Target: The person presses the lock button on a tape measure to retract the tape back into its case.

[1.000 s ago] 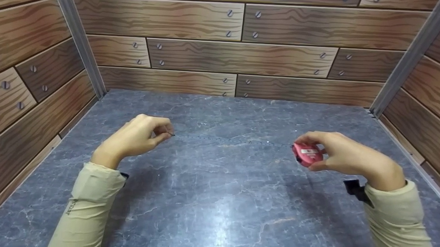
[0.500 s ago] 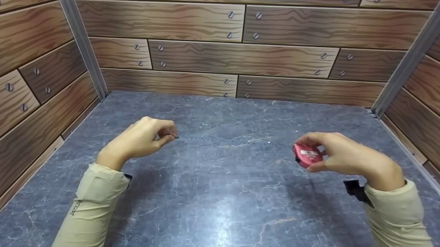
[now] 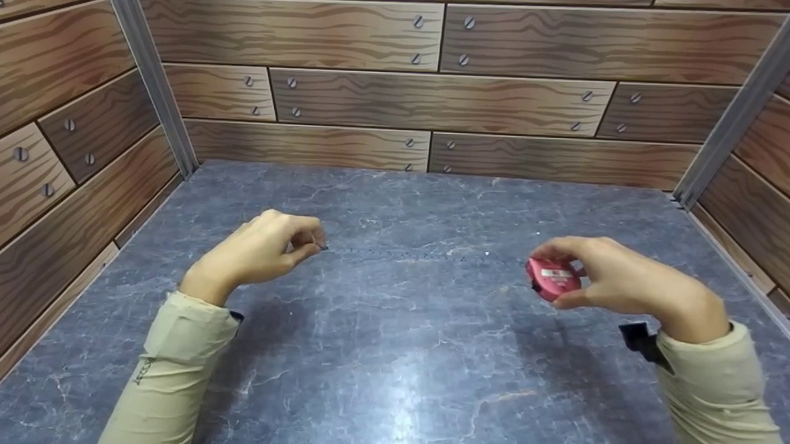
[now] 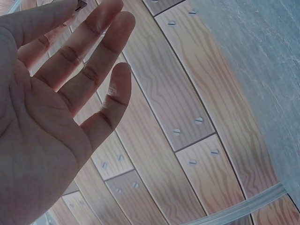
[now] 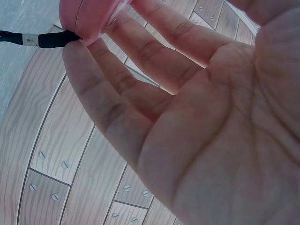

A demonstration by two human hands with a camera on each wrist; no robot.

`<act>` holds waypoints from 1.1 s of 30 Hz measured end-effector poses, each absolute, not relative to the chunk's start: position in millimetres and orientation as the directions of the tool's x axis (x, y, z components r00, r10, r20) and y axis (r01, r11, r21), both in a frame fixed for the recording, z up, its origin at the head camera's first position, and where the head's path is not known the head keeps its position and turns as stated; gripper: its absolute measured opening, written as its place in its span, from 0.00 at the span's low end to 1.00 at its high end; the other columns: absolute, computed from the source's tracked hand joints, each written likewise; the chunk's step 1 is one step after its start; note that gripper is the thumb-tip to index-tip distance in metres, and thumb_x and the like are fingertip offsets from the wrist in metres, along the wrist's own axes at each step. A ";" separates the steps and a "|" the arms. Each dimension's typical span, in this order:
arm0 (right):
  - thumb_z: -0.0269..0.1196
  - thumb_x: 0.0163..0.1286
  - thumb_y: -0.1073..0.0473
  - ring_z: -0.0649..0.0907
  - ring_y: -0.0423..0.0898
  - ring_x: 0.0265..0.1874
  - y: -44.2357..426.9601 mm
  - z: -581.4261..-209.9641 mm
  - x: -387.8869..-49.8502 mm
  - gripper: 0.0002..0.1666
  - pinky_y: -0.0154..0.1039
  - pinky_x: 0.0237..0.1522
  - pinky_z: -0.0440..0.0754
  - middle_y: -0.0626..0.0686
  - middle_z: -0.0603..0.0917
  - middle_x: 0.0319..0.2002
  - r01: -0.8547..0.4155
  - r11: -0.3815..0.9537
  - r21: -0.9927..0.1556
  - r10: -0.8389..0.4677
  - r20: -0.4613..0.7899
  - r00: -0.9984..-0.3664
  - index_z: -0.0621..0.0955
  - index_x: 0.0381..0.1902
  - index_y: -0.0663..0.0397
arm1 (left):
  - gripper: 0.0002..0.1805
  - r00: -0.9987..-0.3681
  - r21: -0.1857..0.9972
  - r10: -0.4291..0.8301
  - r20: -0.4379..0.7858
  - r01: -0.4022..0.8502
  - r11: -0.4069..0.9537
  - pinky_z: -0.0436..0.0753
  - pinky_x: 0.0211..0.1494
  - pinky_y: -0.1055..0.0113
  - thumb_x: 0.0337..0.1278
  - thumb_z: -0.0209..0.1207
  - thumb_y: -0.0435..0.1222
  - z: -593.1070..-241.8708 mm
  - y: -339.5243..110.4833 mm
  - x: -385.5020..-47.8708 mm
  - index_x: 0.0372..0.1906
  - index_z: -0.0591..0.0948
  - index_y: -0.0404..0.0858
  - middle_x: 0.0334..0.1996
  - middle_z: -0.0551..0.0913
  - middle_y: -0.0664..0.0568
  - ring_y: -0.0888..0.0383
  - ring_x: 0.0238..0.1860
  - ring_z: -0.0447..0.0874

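In the head view my right hand (image 3: 619, 282) grips a red tape measure (image 3: 554, 280) with a pale label, between thumb and fingers above the tabletop. A thin blade (image 3: 426, 256) runs out of it to the left, seen nearly edge-on. My left hand (image 3: 259, 253) pinches the blade's end hook (image 3: 326, 248) between thumb and index finger. The left wrist view shows a bit of that metal hook (image 4: 81, 4) at the top edge, the other fingers loosely bent. In the right wrist view the red case (image 5: 89, 18) sits at the fingertips, with a black strap (image 5: 51, 39) hanging from it.
A dark blue-grey marbled tabletop (image 3: 378, 326) lies under both hands. Wood-plank-patterned walls (image 3: 362, 37) enclose it at the back and both sides. Grey metal posts (image 3: 152, 75) stand in the rear corners.
My left hand has moved a little to the right, toward the tape measure, so the stretch of blade between the hands is slightly shorter. The right hand has hardly moved.
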State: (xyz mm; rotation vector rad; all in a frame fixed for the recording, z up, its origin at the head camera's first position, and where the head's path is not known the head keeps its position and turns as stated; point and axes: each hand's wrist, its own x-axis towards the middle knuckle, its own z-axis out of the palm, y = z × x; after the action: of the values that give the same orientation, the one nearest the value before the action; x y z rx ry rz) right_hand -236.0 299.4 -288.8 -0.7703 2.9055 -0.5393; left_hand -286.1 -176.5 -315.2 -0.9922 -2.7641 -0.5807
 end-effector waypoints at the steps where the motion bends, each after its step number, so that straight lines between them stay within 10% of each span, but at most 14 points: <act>1: 0.80 0.62 0.58 0.85 0.47 0.52 298.9 -289.1 -236.3 0.35 0.44 0.53 0.84 0.52 0.89 0.57 -0.462 0.811 -0.360 -0.494 0.003 -0.869 0.82 0.65 0.55 | 0.03 -0.771 0.308 0.580 0.264 0.637 0.707 0.83 0.38 0.59 0.72 0.65 0.34 -315.4 -176.4 -285.9 0.40 0.87 0.45 0.31 0.90 0.56 0.62 0.30 0.82; 33: 0.81 0.60 0.60 0.84 0.45 0.49 289.4 -293.2 -237.7 0.36 0.41 0.50 0.85 0.51 0.88 0.53 -0.484 0.794 -0.367 -0.524 -0.010 -0.852 0.82 0.66 0.57 | 0.03 -0.774 0.316 0.593 0.220 0.632 0.708 0.77 0.31 0.64 0.73 0.63 0.35 -315.9 -170.5 -283.8 0.42 0.87 0.46 0.26 0.83 0.58 0.64 0.24 0.73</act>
State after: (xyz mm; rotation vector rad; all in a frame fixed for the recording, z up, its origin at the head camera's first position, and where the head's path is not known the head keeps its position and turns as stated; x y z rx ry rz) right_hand -237.7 289.4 -293.2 -0.8090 2.8697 -0.5413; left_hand -283.8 -170.5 -315.9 -1.0105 -2.8083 -0.5770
